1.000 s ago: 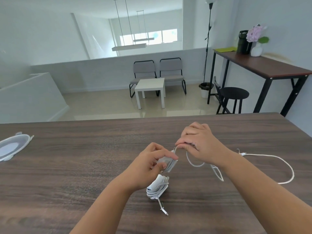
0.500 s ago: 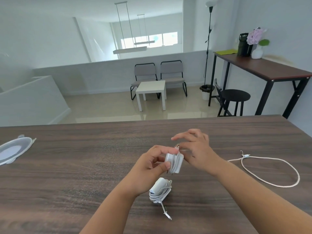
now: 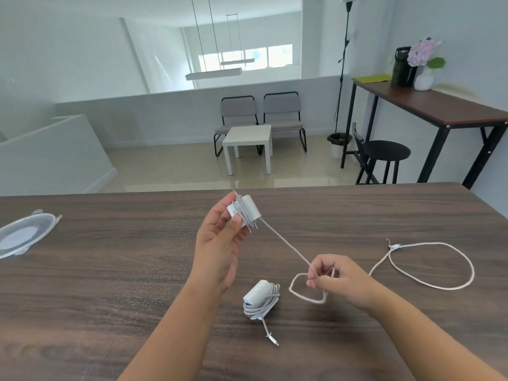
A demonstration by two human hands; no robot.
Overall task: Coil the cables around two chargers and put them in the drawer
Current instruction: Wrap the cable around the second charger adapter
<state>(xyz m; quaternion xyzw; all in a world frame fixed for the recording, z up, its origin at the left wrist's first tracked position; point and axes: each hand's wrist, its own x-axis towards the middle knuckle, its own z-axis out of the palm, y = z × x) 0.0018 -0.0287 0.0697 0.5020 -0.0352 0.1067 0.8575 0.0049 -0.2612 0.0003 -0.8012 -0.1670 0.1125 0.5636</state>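
Two chargers are in view: one charger (image 3: 244, 210) is pinched in the left hand (image 3: 218, 243) above the bench (image 3: 110, 270), prongs downward. Its cable (image 3: 286, 244) is drawn taut, down-right, to the right hand (image 3: 338, 279), fingers closed on it. A coiled charger (image 3: 259, 296) lies between the forearms. No writing is readable.
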